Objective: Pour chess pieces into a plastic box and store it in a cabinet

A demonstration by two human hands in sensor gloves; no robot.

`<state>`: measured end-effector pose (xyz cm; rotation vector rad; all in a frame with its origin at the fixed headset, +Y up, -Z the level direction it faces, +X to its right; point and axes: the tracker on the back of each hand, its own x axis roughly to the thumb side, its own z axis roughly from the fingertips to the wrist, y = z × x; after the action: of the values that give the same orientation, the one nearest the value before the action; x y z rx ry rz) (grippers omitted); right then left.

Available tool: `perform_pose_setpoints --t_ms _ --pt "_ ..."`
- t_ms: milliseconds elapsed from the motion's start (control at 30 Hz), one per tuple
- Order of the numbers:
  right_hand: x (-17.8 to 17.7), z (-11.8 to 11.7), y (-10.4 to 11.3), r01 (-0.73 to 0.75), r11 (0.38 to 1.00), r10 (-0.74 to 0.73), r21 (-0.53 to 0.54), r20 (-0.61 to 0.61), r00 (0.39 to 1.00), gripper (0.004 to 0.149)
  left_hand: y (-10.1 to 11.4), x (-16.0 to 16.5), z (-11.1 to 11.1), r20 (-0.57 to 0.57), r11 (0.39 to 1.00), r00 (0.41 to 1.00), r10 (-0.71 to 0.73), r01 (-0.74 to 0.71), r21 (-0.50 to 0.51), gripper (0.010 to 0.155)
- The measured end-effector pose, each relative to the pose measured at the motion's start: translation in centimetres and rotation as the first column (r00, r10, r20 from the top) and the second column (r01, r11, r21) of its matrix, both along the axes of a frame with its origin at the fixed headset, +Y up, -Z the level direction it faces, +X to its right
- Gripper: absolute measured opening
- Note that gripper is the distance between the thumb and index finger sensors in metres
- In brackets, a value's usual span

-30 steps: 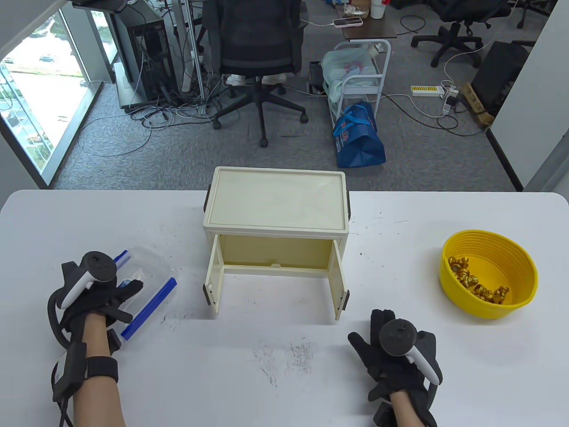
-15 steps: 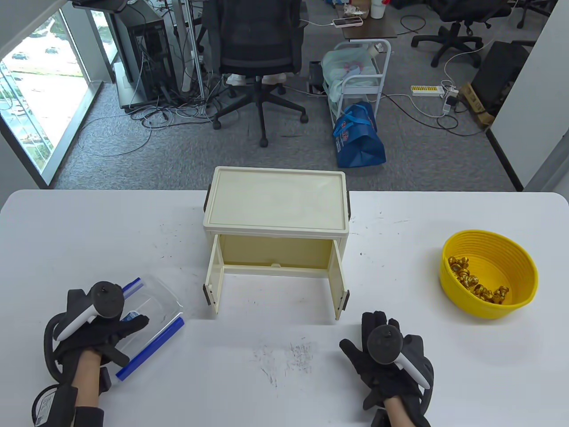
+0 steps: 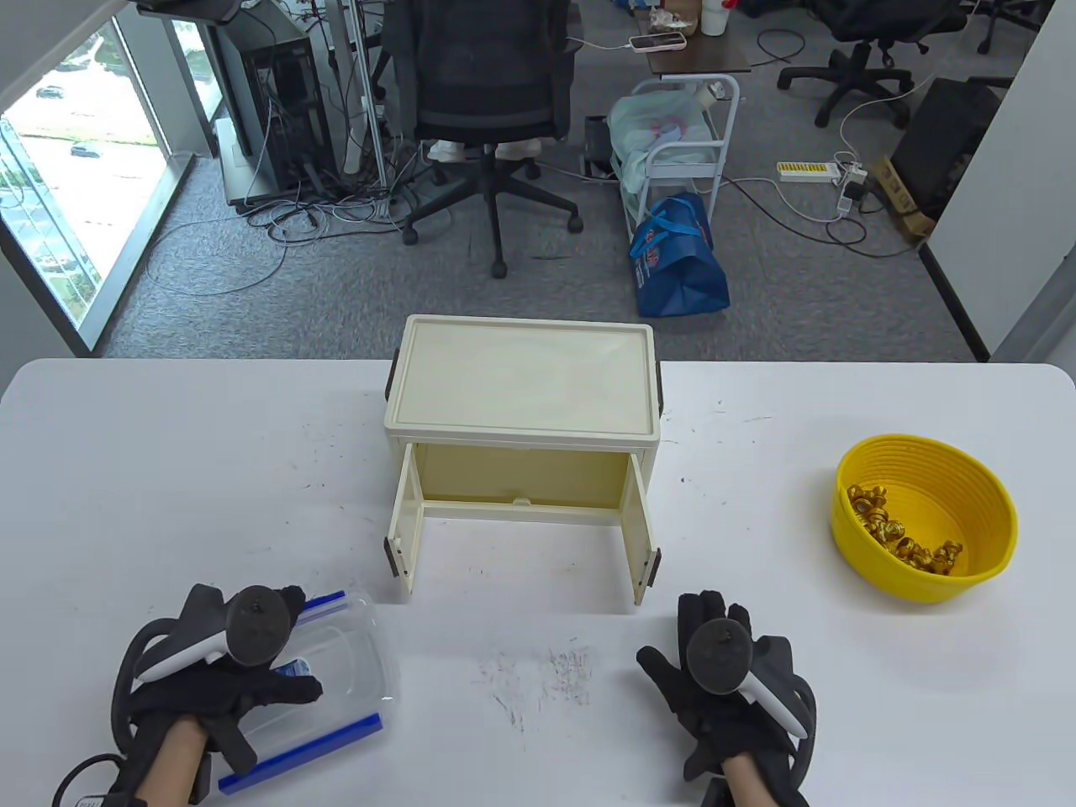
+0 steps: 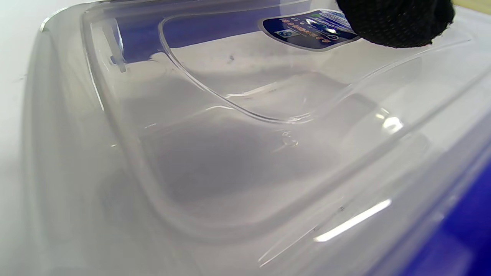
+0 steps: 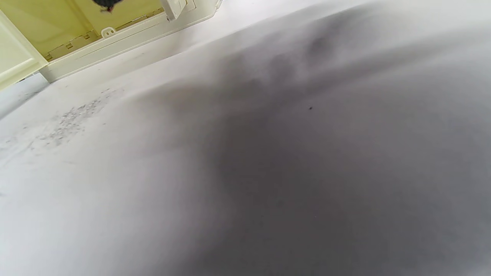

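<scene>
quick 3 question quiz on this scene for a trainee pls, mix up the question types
1. True or false: the cabinet doors are closed.
2. Multiple choice: where are the chess pieces? A) in the plastic box B) in the yellow bowl C) loose on the table
3. Fill in: the left hand rests on the ____, while the right hand holds nothing.

Key:
1. False, both doors stand open.
2. B
3. plastic box
</scene>
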<state>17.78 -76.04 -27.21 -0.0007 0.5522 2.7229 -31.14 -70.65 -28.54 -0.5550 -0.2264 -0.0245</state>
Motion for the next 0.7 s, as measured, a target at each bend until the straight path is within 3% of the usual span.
perform_pose_setpoints --t_ms 467,700 --pt "0.0 -0.1 -0.2 0.006 1.0 -0.006 -0.007 0.003 1.0 0.084 -0.1 8.6 0.0 0.223 1.0 0.975 0.003 -0.005 0.008 0.103" --pt "0.2 -0.1 -0.3 0.012 1.0 -0.012 -0.014 0.01 1.0 0.084 -0.1 13.6 -1.0 0.172 0.999 0.985 0.023 -0.03 0.034 0.103"
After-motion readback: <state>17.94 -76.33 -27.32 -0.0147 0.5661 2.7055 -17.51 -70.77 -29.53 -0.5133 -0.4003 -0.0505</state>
